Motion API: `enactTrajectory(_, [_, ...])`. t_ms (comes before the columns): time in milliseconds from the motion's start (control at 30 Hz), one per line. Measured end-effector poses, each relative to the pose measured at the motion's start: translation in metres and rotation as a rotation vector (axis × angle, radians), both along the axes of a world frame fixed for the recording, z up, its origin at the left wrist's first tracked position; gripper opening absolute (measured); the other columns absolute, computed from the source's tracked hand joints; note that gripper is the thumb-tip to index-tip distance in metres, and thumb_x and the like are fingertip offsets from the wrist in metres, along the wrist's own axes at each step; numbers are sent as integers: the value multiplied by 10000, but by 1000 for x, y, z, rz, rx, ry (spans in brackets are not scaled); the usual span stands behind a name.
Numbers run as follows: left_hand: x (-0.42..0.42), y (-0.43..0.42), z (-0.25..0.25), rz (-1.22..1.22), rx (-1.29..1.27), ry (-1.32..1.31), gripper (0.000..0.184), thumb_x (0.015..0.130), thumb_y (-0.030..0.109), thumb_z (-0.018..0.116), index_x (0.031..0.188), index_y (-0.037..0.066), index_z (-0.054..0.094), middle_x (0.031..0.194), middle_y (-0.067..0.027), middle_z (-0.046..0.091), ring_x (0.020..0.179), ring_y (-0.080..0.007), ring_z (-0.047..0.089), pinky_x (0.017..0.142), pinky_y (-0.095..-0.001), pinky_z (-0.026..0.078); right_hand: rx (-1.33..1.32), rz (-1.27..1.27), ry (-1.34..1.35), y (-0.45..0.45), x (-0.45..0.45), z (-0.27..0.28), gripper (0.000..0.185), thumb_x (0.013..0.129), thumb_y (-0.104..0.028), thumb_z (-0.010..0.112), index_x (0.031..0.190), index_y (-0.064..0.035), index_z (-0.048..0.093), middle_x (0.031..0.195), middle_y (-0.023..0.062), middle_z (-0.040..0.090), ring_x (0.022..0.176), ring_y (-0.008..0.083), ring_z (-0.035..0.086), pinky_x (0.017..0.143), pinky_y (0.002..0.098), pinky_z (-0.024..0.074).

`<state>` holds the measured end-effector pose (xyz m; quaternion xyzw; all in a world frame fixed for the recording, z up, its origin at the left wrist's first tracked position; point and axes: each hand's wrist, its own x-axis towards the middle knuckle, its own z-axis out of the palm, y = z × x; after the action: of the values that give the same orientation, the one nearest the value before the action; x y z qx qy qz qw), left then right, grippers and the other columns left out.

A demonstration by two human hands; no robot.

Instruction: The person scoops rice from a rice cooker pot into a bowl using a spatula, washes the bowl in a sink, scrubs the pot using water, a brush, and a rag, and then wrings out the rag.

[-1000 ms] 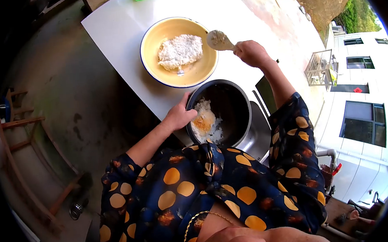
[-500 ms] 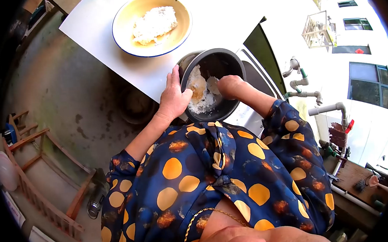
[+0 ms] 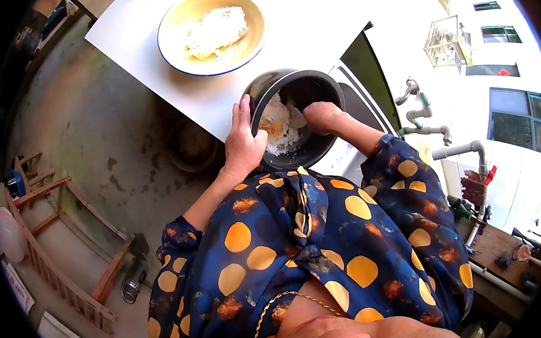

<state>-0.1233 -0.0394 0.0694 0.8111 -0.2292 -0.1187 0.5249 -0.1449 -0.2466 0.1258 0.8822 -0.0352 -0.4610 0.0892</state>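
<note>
A dark inner pot, like that of a rice cooker (image 3: 315, 84), is tilted with its mouth toward me at the table's near edge. My left hand (image 3: 243, 143) grips the pot's left side, thumb over the rim and fingers along the outer wall. Inside the pot, my right hand (image 3: 323, 118) is closed round a pale rice paddle (image 3: 296, 117); its handle is hidden in the fist. The paddle's blade touches the white cooked rice (image 3: 281, 143), part of which is browned. Beyond the pot, a cream enamel bowl with a blue rim (image 3: 175, 36) holds a lump of rice (image 3: 220, 31).
The white table (image 3: 135, 38) carries the bowl. Right of the pot is a dark recess in a light frame (image 3: 365, 112). Pipes with a tap (image 3: 410, 91) run along the right. A wooden chair frame (image 3: 72, 240) lies on the floor at left.
My right hand and the paddle have shifted slightly up within the pot, against the rice. The left hand keeps its hold on the rim. The view has moved a little.
</note>
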Motion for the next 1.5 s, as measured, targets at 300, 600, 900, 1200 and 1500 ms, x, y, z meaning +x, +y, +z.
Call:
enactTrajectory(300, [8,6,-8,54,-49,62,681,732,110,522,1350,32,247,1261,-238,403,1039,-415,499,860,-409,447,719,-829,-168,18,-23,-32,249,805,-194,555,671,15,565,524,65,522,422,151,498,397,301,398])
enactTrajectory(600, [27,16,-35,28,-308,419,648,753,122,503,1349,51,258,1200,-199,503,1123,-309,491,955,-324,373,879,-768,-482,33,-17,-26,275,831,-202,540,646,1,559,523,45,525,433,120,491,442,281,408])
enactTrajectory(900, [43,19,17,26,-53,-341,773,660,216,667,1322,14,321,1372,-212,288,1284,-379,264,1055,-426,240,927,-875,-441,19,-20,22,260,861,-186,525,662,-19,547,518,-9,481,411,59,436,388,221,347])
enactTrajectory(1200, [48,-8,54,-146,-198,-437,760,603,139,735,1275,27,396,1311,-213,382,1201,-355,402,1003,-383,347,838,-885,-422,15,-20,89,211,900,-159,501,768,-7,564,540,-14,489,376,40,422,347,191,327])
enactTrajectory(1500, [186,-4,55,-165,-645,215,542,757,117,538,1270,7,405,1133,-84,542,1008,-164,530,882,-276,435,602,-490,-427,2,130,126,266,817,-171,508,606,-15,553,473,23,494,371,104,466,336,253,382])
